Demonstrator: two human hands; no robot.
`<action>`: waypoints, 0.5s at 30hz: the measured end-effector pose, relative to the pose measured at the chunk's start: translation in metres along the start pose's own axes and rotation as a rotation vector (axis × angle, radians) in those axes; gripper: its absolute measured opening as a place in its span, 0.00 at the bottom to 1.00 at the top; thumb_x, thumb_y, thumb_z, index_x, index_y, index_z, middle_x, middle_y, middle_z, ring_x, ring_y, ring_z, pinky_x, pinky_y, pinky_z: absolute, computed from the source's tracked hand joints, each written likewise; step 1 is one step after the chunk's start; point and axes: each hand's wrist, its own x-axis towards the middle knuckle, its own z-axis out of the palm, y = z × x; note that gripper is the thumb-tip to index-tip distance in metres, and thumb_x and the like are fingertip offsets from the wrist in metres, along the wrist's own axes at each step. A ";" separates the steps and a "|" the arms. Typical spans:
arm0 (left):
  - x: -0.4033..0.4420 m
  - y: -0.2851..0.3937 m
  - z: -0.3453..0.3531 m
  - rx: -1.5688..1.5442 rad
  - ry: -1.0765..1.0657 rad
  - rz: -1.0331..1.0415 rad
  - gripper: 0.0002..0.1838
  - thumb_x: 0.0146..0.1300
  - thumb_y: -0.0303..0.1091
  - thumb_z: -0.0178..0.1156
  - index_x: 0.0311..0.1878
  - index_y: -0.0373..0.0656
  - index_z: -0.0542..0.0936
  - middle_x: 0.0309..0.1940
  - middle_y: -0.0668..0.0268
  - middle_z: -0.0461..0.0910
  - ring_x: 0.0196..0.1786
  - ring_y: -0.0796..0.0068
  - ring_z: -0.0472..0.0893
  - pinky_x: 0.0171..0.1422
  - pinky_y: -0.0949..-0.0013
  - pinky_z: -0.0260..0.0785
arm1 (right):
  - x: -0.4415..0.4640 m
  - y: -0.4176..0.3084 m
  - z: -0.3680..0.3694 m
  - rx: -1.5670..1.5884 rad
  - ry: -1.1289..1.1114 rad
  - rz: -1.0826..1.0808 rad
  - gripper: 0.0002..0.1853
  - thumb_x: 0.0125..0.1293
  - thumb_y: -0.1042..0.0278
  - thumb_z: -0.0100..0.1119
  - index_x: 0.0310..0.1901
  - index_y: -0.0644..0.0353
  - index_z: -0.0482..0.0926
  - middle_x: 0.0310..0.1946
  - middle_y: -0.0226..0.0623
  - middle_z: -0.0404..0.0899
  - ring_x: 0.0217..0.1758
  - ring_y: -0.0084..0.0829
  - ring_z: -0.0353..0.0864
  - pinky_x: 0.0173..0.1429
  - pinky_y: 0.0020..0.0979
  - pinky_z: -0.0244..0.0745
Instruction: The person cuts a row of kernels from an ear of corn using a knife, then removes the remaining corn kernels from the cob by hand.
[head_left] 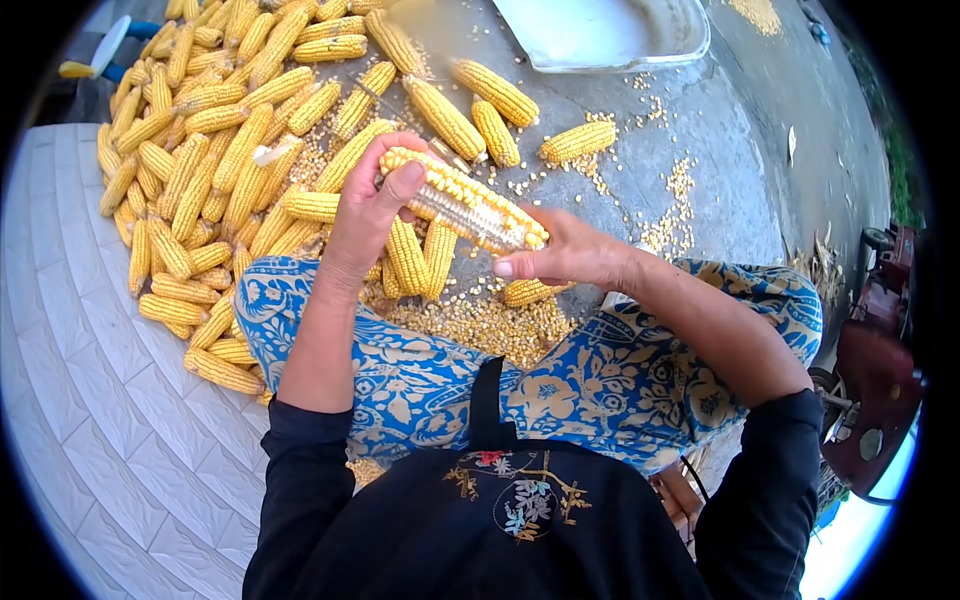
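Between my two hands is a partly shelled corn cob [465,205], tilted down to the right. Bare whitish rows run along its middle, with yellow kernels on both sides. My left hand [385,190] wraps round its upper left end, the thumb lying on the kernels. At the lower right end, my right hand [565,250] grips the cob with the thumb underneath and the fingers mostly hidden behind. Loose kernels [490,330] lie heaped below, between my knees. Several whole corn cobs [410,258] rest just under my left hand.
A big pile of corn cobs [220,150] spreads on the left against a pale brick-patterned wall [100,330]. A white basin [700,45] stands at the top. Single cobs and scattered kernels [675,205] lie on the concrete. A dark red vehicle [870,400] is at the far right.
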 end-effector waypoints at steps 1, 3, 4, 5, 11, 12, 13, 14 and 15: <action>0.000 -0.001 -0.001 -0.001 0.000 0.000 0.16 0.62 0.45 0.58 0.46 0.47 0.72 0.38 0.73 0.77 0.34 0.90 0.72 0.31 0.85 0.63 | 0.001 0.001 -0.002 -0.001 0.000 0.000 0.31 0.51 0.44 0.66 0.46 0.62 0.70 0.25 0.29 0.74 0.21 0.14 0.70 0.20 0.15 0.61; 0.002 -0.005 -0.005 0.040 0.010 -0.004 0.18 0.63 0.49 0.55 0.48 0.48 0.71 0.41 0.71 0.78 0.36 0.90 0.74 0.26 0.88 0.59 | 0.005 -0.001 -0.008 -0.035 -0.099 -0.045 0.33 0.55 0.40 0.60 0.50 0.63 0.69 0.27 0.33 0.76 0.21 0.18 0.75 0.20 0.17 0.66; 0.003 -0.005 -0.006 0.042 0.007 -0.004 0.18 0.63 0.49 0.55 0.48 0.48 0.71 0.41 0.71 0.78 0.36 0.90 0.74 0.26 0.88 0.59 | 0.005 -0.003 -0.011 -0.033 -0.096 -0.047 0.33 0.55 0.40 0.60 0.50 0.63 0.69 0.27 0.33 0.76 0.21 0.18 0.75 0.20 0.17 0.66; 0.003 -0.005 -0.008 -0.003 -0.013 0.003 0.18 0.62 0.49 0.55 0.48 0.47 0.71 0.41 0.70 0.78 0.36 0.90 0.74 0.26 0.88 0.59 | 0.003 -0.013 -0.013 0.223 -0.188 0.083 0.32 0.58 0.40 0.56 0.50 0.63 0.69 0.28 0.35 0.77 0.21 0.19 0.75 0.19 0.18 0.68; 0.003 -0.008 -0.009 -0.061 -0.027 0.026 0.19 0.62 0.50 0.56 0.48 0.46 0.71 0.41 0.69 0.78 0.36 0.89 0.74 0.26 0.88 0.59 | 0.004 -0.017 -0.016 0.459 -0.359 0.216 0.28 0.66 0.42 0.45 0.46 0.65 0.69 0.27 0.37 0.78 0.20 0.21 0.76 0.19 0.20 0.71; 0.003 -0.007 -0.008 -0.043 -0.016 0.019 0.19 0.62 0.50 0.56 0.48 0.46 0.71 0.41 0.68 0.77 0.35 0.89 0.74 0.26 0.88 0.59 | 0.003 -0.020 -0.013 0.430 -0.316 0.208 0.26 0.65 0.43 0.48 0.45 0.65 0.69 0.26 0.35 0.77 0.19 0.20 0.75 0.19 0.19 0.70; 0.003 -0.008 -0.008 -0.044 -0.017 0.017 0.19 0.62 0.50 0.56 0.48 0.46 0.71 0.41 0.68 0.77 0.35 0.89 0.74 0.26 0.88 0.59 | 0.002 -0.021 -0.011 0.402 -0.273 0.200 0.25 0.64 0.45 0.50 0.44 0.64 0.70 0.25 0.33 0.76 0.19 0.19 0.74 0.19 0.19 0.69; 0.003 -0.008 -0.008 -0.045 -0.019 0.027 0.19 0.62 0.50 0.56 0.48 0.46 0.71 0.41 0.69 0.78 0.35 0.89 0.74 0.26 0.88 0.59 | 0.001 -0.021 -0.009 0.403 -0.273 0.201 0.25 0.64 0.45 0.50 0.44 0.64 0.70 0.25 0.33 0.76 0.19 0.19 0.74 0.19 0.19 0.69; 0.003 -0.008 -0.008 -0.046 -0.023 0.036 0.19 0.62 0.50 0.56 0.48 0.46 0.71 0.41 0.69 0.78 0.35 0.89 0.74 0.26 0.88 0.59 | 0.001 -0.020 -0.007 0.274 -0.237 0.133 0.23 0.62 0.47 0.53 0.42 0.63 0.70 0.24 0.32 0.74 0.19 0.18 0.72 0.20 0.19 0.67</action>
